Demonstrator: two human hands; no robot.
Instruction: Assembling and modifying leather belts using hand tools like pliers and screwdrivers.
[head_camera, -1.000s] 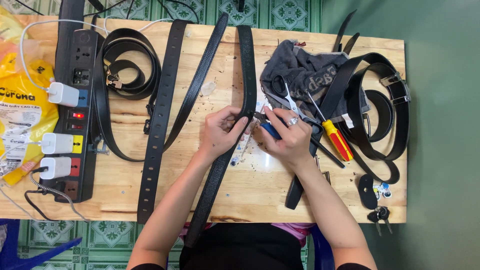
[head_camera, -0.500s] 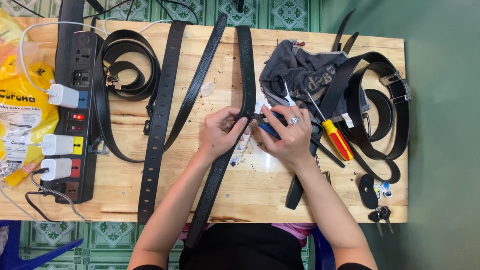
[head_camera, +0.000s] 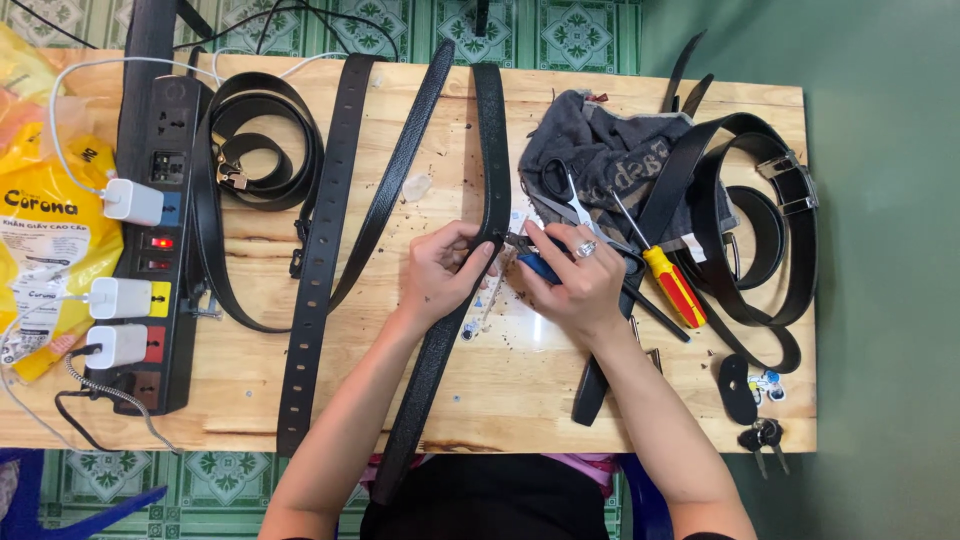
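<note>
Black belt (head_camera: 492, 150) under the hands, its surface finely grained; the other belts (head_camera: 318, 260) likewise black, one with a row of punched holes. Tool (head_camera: 540, 266) in the right hand (head_camera: 580, 285): blue grip, metal jaws. Screwdriver (head_camera: 672, 285): red and yellow handle. Cloth (head_camera: 600, 150): dark grey with pale lettering. Table (head_camera: 540, 380): light natural wood. Power strip (head_camera: 160, 250): black, white plugs, one red lit switch. Bag (head_camera: 40, 240): yellow. Floor (head_camera: 580, 30): green patterned tiles.

Yellow plastic package (head_camera: 45, 215) with a white label lies at the table's left edge, beside the power strip (head_camera: 160, 240)
</note>
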